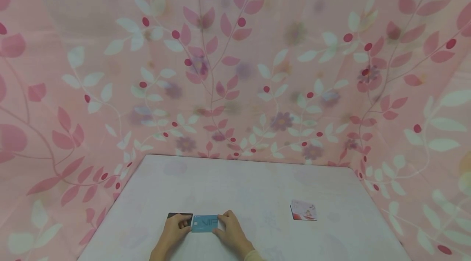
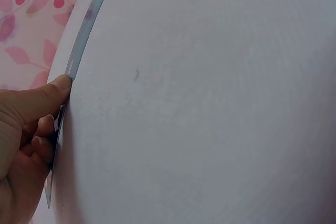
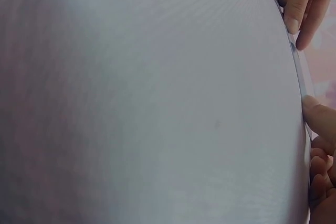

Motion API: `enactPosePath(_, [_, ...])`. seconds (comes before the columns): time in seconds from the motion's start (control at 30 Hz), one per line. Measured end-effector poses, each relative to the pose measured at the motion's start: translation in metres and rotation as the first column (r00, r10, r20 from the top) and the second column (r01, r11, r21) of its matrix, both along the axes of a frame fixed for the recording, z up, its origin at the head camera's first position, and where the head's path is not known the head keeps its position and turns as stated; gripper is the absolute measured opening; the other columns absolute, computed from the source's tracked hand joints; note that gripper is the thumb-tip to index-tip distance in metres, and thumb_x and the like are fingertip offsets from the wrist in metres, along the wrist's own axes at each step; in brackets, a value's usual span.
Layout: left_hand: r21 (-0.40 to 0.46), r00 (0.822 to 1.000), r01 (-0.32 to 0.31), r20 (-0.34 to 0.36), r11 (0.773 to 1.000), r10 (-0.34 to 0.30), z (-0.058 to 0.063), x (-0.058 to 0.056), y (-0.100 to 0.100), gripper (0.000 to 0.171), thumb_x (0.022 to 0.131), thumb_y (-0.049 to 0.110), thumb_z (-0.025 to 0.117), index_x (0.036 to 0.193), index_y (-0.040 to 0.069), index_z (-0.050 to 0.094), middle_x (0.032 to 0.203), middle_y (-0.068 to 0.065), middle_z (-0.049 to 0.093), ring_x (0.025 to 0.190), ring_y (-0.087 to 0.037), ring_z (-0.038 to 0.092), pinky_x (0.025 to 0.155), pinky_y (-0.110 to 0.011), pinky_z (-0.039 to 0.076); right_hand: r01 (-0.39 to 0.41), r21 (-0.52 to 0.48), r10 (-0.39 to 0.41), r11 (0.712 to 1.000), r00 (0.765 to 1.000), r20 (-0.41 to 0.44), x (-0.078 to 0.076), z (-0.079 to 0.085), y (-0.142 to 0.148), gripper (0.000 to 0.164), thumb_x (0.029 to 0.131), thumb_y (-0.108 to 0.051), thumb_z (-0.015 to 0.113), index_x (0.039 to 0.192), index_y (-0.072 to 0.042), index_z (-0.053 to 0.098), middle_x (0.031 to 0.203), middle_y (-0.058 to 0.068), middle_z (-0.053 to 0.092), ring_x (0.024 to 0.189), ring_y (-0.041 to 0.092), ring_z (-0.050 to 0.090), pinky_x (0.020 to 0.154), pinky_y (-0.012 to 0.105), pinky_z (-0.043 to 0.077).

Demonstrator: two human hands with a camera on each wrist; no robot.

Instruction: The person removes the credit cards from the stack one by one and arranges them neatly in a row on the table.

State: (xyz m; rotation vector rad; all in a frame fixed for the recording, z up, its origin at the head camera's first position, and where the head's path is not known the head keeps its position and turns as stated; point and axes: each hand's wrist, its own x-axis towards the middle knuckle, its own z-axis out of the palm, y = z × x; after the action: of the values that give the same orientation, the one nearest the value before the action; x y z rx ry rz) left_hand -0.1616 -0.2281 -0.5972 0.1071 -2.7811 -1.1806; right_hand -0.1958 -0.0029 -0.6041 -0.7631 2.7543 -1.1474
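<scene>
A blue bank card (image 1: 205,223) with a chip lies flat or nearly so between both hands on the white table. My left hand (image 1: 174,229) has thumb and index finger at its left edge, the other fingers curled in. At its right corners, my right hand (image 1: 233,231) grips it between index finger and thumb. A black card (image 1: 180,215) lies beside it, partly hidden under my left hand. In the left wrist view the blue card (image 2: 84,38) shows nearly edge-on, with the left thumb (image 2: 60,83) on its near end.
A small pile of cards (image 1: 303,210), the top one pale with a red-orange corner, lies to the right on the white table (image 1: 250,183). Pink leaf-patterned cloth (image 1: 235,68) hangs at the back and both sides of the table.
</scene>
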Motion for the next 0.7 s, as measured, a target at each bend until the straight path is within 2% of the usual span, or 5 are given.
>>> enactPosePath(0.33, [-0.02, 0.999, 0.007, -0.031, 1.0, -0.008, -0.0036, 0.0002, 0.0006, 0.033, 0.069, 0.002, 0.077, 0.1, -0.003, 0.069, 0.069, 0.005, 0.051, 0.061, -0.006, 0.042, 0.054, -0.02, 0.038, 0.007, 0.002, -0.007, 1.0, 1.0, 0.024, -0.002, -0.0026, -0.0007, 0.047, 0.079, -0.027, 0.074, 0.115, 0.001, 0.063, 0.093, -0.006, 0.045, 0.082, 0.004, 0.041, 0.077, 0.025, 0.044])
enactPosePath(0.7, [-0.019, 1.0, 0.012, -0.022, 1.0, -0.012, -0.0067, -0.0008, 0.0007, 0.033, 0.07, 0.002, 0.077, 0.101, -0.003, 0.069, 0.069, 0.004, 0.049, 0.061, -0.006, 0.041, 0.054, -0.021, 0.037, 0.011, 0.011, -0.011, 1.0, 1.0, 0.027, -0.0022, -0.0032, 0.0001, 0.046, 0.079, -0.025, 0.074, 0.115, 0.001, 0.063, 0.093, -0.007, 0.044, 0.081, 0.004, 0.04, 0.076, 0.025, 0.044])
